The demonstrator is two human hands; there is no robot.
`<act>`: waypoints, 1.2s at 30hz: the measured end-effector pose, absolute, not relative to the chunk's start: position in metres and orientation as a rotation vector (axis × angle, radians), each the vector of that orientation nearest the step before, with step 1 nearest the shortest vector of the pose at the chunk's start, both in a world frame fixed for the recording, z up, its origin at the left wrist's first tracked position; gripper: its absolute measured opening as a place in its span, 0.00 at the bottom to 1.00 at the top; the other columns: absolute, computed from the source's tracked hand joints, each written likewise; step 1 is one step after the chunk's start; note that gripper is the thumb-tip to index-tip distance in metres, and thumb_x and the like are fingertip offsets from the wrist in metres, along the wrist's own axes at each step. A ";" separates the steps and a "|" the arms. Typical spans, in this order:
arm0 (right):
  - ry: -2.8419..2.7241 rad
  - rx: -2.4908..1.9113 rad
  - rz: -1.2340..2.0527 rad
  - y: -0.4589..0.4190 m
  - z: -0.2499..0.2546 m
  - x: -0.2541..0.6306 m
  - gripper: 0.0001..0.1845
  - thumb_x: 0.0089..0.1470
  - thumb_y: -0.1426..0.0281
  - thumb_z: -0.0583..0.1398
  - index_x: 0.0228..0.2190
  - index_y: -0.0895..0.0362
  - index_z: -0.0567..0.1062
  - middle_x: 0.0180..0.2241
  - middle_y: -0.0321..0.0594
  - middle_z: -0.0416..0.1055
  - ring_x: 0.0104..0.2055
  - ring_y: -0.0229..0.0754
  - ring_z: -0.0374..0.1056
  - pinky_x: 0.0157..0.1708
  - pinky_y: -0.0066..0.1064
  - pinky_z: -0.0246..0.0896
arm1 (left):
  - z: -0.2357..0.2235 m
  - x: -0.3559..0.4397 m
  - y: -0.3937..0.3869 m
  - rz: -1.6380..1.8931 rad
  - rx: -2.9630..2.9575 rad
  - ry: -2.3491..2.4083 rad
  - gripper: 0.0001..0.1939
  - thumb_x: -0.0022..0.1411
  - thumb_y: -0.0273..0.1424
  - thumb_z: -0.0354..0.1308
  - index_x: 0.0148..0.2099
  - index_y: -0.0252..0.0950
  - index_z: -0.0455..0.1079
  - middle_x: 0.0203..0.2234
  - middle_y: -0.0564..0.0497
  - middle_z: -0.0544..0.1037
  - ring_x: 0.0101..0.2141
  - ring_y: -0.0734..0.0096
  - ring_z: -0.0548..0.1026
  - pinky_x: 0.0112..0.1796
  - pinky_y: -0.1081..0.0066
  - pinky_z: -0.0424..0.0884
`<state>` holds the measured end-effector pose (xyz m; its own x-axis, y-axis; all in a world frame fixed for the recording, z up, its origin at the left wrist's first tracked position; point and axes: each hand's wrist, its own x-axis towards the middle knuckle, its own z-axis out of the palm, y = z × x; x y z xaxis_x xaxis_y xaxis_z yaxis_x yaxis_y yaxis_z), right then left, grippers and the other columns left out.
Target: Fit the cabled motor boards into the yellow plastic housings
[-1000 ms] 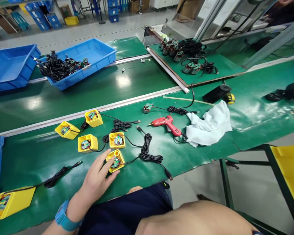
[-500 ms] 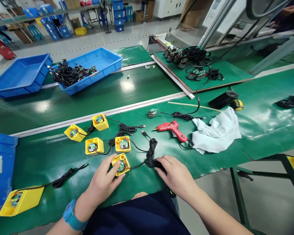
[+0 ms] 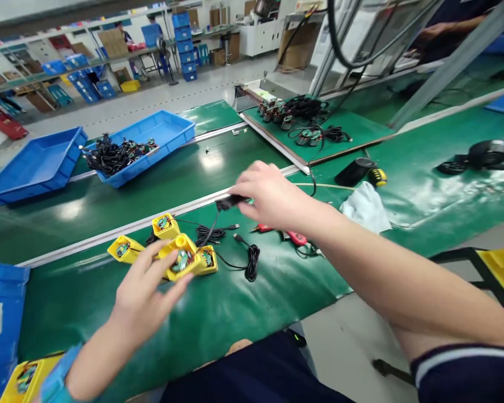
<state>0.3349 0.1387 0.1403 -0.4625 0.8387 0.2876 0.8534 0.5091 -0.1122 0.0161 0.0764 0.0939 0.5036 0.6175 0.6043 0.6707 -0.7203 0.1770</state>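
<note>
My left hand [image 3: 140, 296] grips a yellow plastic housing [image 3: 196, 261] with a round green circuit board [image 3: 182, 259] inside, lifted above the table. From it a black cable runs to a folded black cable bundle [image 3: 227, 202], which my right hand [image 3: 265, 190] pinches, raised over the white rail. Around the held housing stand other yellow housings with boards: one at the left [image 3: 128, 252], one behind [image 3: 165, 225] and one partly covered at the right [image 3: 210, 262]. Their cable bundles, one in front [image 3: 252, 263], lie on the green table.
A red glue gun [image 3: 296, 238] lies partly under my right forearm, beside a white cloth [image 3: 365, 207]. Black cylinder [image 3: 355, 170] and yellow-black tool [image 3: 378, 177] lie behind it. A blue tray [image 3: 168, 126] holds wired boards. Another yellow housing [image 3: 42, 372] sits at lower left.
My left hand has lifted the front yellow housing and moved it back and left. My right hand has raised its cable bundle far forward and left, across the glue gun. The view has shifted.
</note>
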 end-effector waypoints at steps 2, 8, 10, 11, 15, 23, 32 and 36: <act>-2.476 -1.565 -0.140 0.182 0.149 0.330 0.17 0.61 0.76 0.56 0.46 0.57 0.82 0.44 0.52 0.76 0.52 0.57 0.61 0.45 0.44 0.51 | 0.095 0.028 0.123 -0.945 -2.649 -1.119 0.14 0.67 0.35 0.65 0.52 0.38 0.74 0.51 0.42 0.78 0.51 0.55 0.80 0.53 0.57 0.78; -2.589 -1.822 -0.025 0.266 0.109 0.330 0.22 0.61 0.80 0.54 0.51 0.57 0.81 0.52 0.55 0.74 0.57 0.59 0.60 0.51 0.46 0.52 | 0.049 0.063 0.241 -0.717 -2.777 -1.414 0.13 0.62 0.36 0.63 0.46 0.36 0.75 0.48 0.41 0.76 0.49 0.53 0.78 0.53 0.55 0.76; -2.598 -1.856 0.054 0.278 0.084 0.336 0.23 0.60 0.81 0.54 0.50 0.57 0.81 0.52 0.55 0.75 0.57 0.58 0.62 0.51 0.45 0.54 | 0.032 0.070 0.260 -0.643 -2.799 -1.479 0.12 0.60 0.36 0.63 0.44 0.37 0.75 0.47 0.41 0.76 0.47 0.54 0.78 0.52 0.55 0.76; -2.600 -1.870 0.096 0.282 0.072 0.339 0.23 0.60 0.81 0.54 0.50 0.57 0.82 0.52 0.55 0.76 0.57 0.58 0.63 0.51 0.45 0.55 | 0.025 0.072 0.266 -0.618 -2.808 -1.490 0.11 0.60 0.36 0.63 0.44 0.37 0.74 0.46 0.42 0.75 0.46 0.54 0.78 0.52 0.56 0.76; -2.596 -1.907 0.274 0.290 0.036 0.347 0.21 0.59 0.79 0.57 0.49 0.57 0.83 0.50 0.55 0.78 0.56 0.58 0.67 0.51 0.42 0.60 | 0.012 0.074 0.276 -0.560 -2.826 -1.523 0.12 0.61 0.36 0.63 0.45 0.37 0.74 0.45 0.43 0.74 0.44 0.58 0.77 0.51 0.59 0.76; -2.437 -1.932 0.430 0.270 0.025 0.367 0.21 0.65 0.64 0.60 0.56 0.59 0.78 0.55 0.52 0.77 0.57 0.53 0.72 0.53 0.35 0.64 | 0.008 0.070 0.262 -0.540 -2.899 -1.532 0.13 0.62 0.36 0.65 0.47 0.38 0.72 0.49 0.44 0.72 0.46 0.59 0.76 0.51 0.60 0.76; -2.352 -1.996 0.570 0.229 0.020 0.384 0.28 0.51 0.61 0.73 0.51 0.57 0.79 0.50 0.51 0.80 0.52 0.57 0.75 0.46 0.36 0.69 | 0.008 0.064 0.259 -0.539 -3.013 -1.431 0.12 0.63 0.35 0.63 0.47 0.38 0.72 0.54 0.41 0.72 0.55 0.52 0.74 0.59 0.52 0.72; -2.302 -1.912 0.587 0.227 0.012 0.380 0.21 0.52 0.68 0.72 0.47 0.58 0.81 0.46 0.49 0.82 0.49 0.53 0.76 0.46 0.33 0.68 | 0.009 0.063 0.255 -0.512 -2.997 -1.447 0.13 0.63 0.35 0.62 0.49 0.37 0.73 0.56 0.39 0.71 0.57 0.49 0.73 0.60 0.50 0.71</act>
